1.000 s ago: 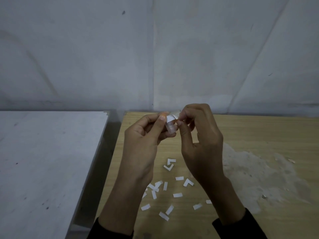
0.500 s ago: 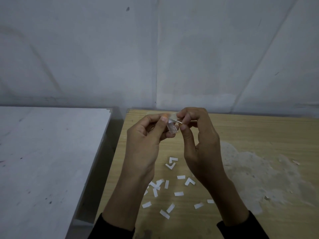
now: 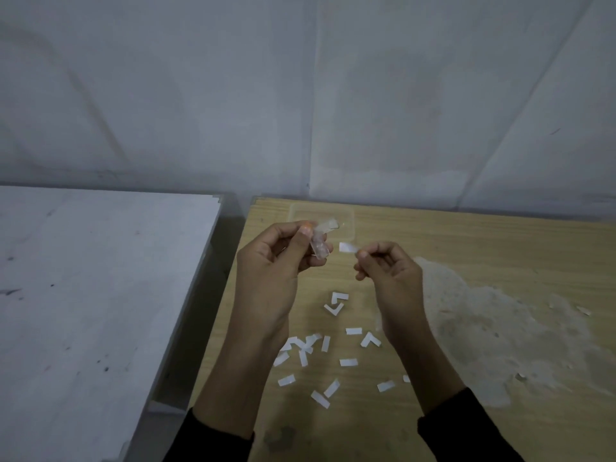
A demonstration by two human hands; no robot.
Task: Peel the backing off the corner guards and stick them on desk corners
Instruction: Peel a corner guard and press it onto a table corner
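A pale grey wall [image 3: 200, 95], creased with faint diagonal lines, runs behind everything. To the left stands a white desk [image 3: 83, 295] flecked with dark specks, set apart from the wooden desk [image 3: 500, 235] by a shadowed gap [image 3: 233, 225]. A clear shallow tray [image 3: 320, 211] sits at the wooden desk's far edge, and a rough pale patch [image 3: 500, 328] spreads across its right side.

Dim, bluish, soft wide-angle view
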